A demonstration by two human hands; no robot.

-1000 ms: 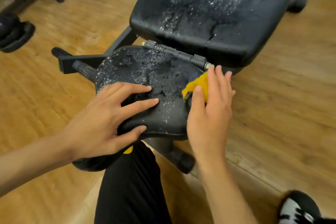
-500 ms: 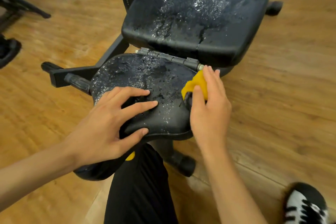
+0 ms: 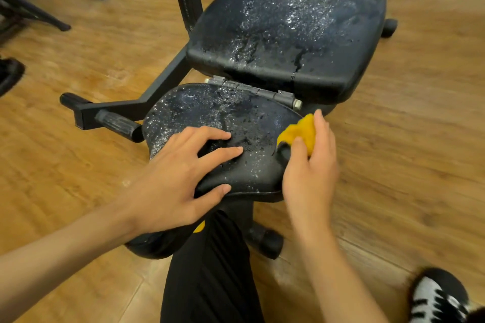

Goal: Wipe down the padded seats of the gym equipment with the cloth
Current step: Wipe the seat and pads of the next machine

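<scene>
Yellow cloth (image 3: 301, 134) bunched in right hand (image 3: 309, 168), fingers wrapped over it, pressed at right edge of the small wet seat pad (image 3: 236, 118). Left hand (image 3: 178, 178) beside it, fingers spread flat on same pad. Larger wet pad (image 3: 288, 29) beyond both hands; wood floor (image 3: 406, 139) below.

I get warm, fairly bright indoor light from overhead. Wet droplets glint white on the back pad (image 3: 288, 21) and seat pad (image 3: 210, 113), with soft shadows beneath. Motion blur smears the wood floor (image 3: 420, 139) at right and the corners. Wide-angle bending shows at the edges.
</scene>
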